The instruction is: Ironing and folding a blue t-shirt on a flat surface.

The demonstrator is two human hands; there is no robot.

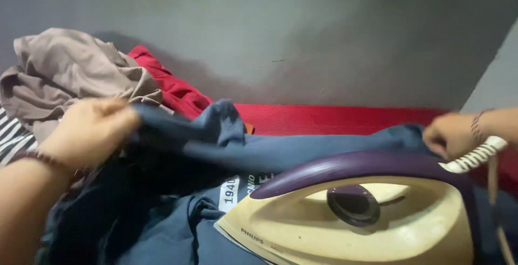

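Note:
A blue garment (pixel 280 152) with a white printed patch is stretched across a red surface (pixel 334 118). My left hand (pixel 89 127) grips its left edge, lifted slightly and blurred. At the far right, my right hand (pixel 450 134) pinches the garment's other end. A cream iron (pixel 350 222) with a purple handle and a dark dial rests on the blue cloth close to the camera, between my hands and touched by neither.
A heap of beige cloth (pixel 70 76) and a red garment (pixel 172 90) lies at the back left against a grey wall (pixel 302 38). Striped fabric (pixel 12 138) shows at the left edge. The iron's ribbed white cord (pixel 477 156) runs off at right.

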